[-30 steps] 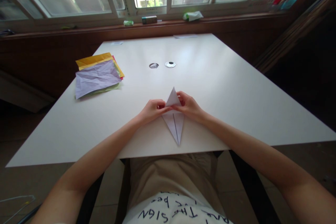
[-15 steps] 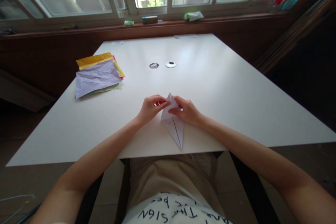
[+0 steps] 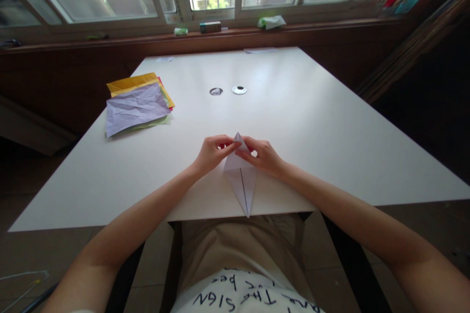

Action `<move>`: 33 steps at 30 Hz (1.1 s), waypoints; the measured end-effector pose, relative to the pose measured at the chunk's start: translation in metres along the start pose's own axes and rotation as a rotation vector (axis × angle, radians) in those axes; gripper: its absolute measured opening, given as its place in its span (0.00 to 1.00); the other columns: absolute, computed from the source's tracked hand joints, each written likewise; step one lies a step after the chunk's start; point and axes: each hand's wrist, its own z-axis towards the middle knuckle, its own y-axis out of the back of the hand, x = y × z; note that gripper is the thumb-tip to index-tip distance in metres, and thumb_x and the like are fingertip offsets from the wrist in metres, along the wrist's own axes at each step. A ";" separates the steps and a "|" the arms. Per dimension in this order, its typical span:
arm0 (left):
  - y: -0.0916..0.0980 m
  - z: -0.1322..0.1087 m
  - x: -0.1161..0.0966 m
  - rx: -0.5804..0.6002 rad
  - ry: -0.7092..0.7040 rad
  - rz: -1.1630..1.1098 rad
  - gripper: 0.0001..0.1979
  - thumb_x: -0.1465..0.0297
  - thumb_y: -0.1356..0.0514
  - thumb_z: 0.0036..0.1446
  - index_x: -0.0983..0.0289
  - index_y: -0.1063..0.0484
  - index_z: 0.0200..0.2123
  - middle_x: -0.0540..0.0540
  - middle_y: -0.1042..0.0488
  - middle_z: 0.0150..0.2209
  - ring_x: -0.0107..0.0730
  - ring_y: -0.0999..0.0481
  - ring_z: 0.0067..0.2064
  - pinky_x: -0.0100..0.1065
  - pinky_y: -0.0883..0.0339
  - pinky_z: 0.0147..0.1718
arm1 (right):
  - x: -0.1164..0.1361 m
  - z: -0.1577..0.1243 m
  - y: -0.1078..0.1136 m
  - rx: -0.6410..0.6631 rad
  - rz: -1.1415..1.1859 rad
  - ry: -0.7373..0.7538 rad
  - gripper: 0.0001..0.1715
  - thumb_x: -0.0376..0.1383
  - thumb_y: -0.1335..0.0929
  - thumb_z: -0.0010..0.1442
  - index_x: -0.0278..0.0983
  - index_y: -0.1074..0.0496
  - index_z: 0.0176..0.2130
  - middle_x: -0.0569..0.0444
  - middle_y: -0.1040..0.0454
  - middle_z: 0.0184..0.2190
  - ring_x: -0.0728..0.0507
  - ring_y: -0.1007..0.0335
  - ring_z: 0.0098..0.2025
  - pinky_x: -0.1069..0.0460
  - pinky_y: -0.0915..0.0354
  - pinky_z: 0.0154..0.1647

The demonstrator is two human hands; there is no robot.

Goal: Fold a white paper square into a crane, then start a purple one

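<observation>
A pale lilac sheet of paper, folded into a long kite shape (image 3: 240, 183), lies at the near edge of the table. Its narrow point faces me, and a dark slit runs down the middle of the lower half. My left hand (image 3: 216, 149) pinches the paper close to its far tip, thumb on top. From the other side, my right hand (image 3: 262, 154) grips the upper part, its thumb lying across the paper. Fingertips under the paper are partly hidden.
On the white table (image 3: 330, 132), a stack of coloured papers with a creased lilac sheet (image 3: 137, 103) on top lies at left. Two round holes, one with a cover (image 3: 239, 90), sit mid-table. A small box (image 3: 210, 27) and green-white packets (image 3: 271, 22) line the windowsill.
The paper's near point has swung slightly left and come closer to me, to the table edge. My left thumb has shifted a little right on the paper; both hands keep their hold.
</observation>
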 end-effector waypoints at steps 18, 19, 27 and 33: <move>-0.006 -0.004 0.002 0.145 -0.049 0.140 0.16 0.61 0.44 0.52 0.67 0.26 0.24 0.50 0.32 0.20 0.22 0.40 0.23 0.26 0.46 0.23 | 0.005 0.002 0.005 -0.180 0.146 -0.012 0.12 0.42 0.34 0.54 0.36 0.29 0.26 0.53 0.30 0.25 0.51 0.38 0.24 0.54 0.39 0.25; -0.005 -0.004 0.003 0.147 -0.047 0.142 0.16 0.61 0.44 0.52 0.67 0.26 0.24 0.50 0.32 0.20 0.22 0.41 0.23 0.26 0.46 0.23 | 0.005 0.002 0.005 -0.176 0.147 -0.014 0.12 0.42 0.34 0.54 0.36 0.29 0.27 0.53 0.30 0.25 0.50 0.37 0.25 0.54 0.39 0.25; -0.004 -0.004 0.002 0.192 -0.041 0.120 0.15 0.61 0.45 0.52 0.66 0.27 0.24 0.48 0.34 0.20 0.21 0.42 0.23 0.26 0.47 0.23 | 0.005 0.002 0.007 -0.149 0.154 -0.035 0.15 0.41 0.37 0.58 0.36 0.31 0.25 0.55 0.33 0.23 0.51 0.38 0.25 0.54 0.41 0.26; -0.004 -0.003 0.004 0.255 0.051 0.080 0.17 0.58 0.44 0.51 0.67 0.26 0.27 0.48 0.34 0.20 0.22 0.41 0.23 0.26 0.48 0.22 | 0.004 0.001 0.007 -0.192 0.131 -0.066 0.16 0.43 0.37 0.57 0.36 0.31 0.25 0.55 0.34 0.23 0.51 0.40 0.24 0.54 0.42 0.26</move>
